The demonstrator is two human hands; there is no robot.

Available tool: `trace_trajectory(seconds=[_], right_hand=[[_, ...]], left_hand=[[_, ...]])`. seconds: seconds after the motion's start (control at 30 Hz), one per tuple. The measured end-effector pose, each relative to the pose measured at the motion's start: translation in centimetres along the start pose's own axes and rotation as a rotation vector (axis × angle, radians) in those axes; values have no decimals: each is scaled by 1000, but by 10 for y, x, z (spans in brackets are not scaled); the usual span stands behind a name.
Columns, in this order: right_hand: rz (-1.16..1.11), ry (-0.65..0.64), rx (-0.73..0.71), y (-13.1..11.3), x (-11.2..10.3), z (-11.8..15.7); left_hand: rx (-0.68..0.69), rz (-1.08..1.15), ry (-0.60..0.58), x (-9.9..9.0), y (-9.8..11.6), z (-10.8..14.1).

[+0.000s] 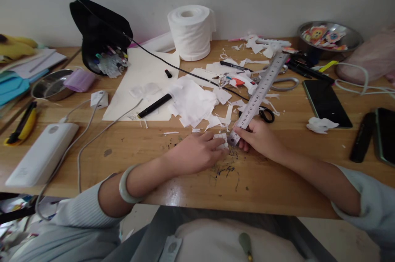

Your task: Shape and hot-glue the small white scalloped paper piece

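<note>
Wooden desk; left hand pressing a small white piece; right hand gripping a metal ruler

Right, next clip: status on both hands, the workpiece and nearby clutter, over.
Left hand on small white piece. Right hand gripping steel ruler. Paper scraps, black-handled scissors close beyond.

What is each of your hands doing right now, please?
Left hand: fingers on a small white piece.
Right hand: gripping a metal ruler.

Paper scraps before toilet roll; power bank far left.
</note>
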State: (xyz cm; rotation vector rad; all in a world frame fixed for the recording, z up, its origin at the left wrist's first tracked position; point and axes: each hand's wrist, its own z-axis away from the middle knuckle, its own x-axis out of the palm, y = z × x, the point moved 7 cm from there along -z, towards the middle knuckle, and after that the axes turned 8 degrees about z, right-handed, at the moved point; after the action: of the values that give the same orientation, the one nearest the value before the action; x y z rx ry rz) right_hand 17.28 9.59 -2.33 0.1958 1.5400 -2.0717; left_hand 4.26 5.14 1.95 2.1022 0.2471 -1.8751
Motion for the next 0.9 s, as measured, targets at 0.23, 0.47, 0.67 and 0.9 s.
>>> trace_trajectory(seconds=[0.23,0.47,0.67,0.9], right_hand=[[-31,43,13,1,-3,0],[-2,16,-5,3,-1,-1],[9,8,-14,0,-1,-1],[-18,5,-43,-1,-1,-1]], left_hand=[[19,-7,14,0,-1,1],[18,5,45,-3,-3,1],[27,7,26,-2,-3,1],[47,-5,8,-2,-5,1]])
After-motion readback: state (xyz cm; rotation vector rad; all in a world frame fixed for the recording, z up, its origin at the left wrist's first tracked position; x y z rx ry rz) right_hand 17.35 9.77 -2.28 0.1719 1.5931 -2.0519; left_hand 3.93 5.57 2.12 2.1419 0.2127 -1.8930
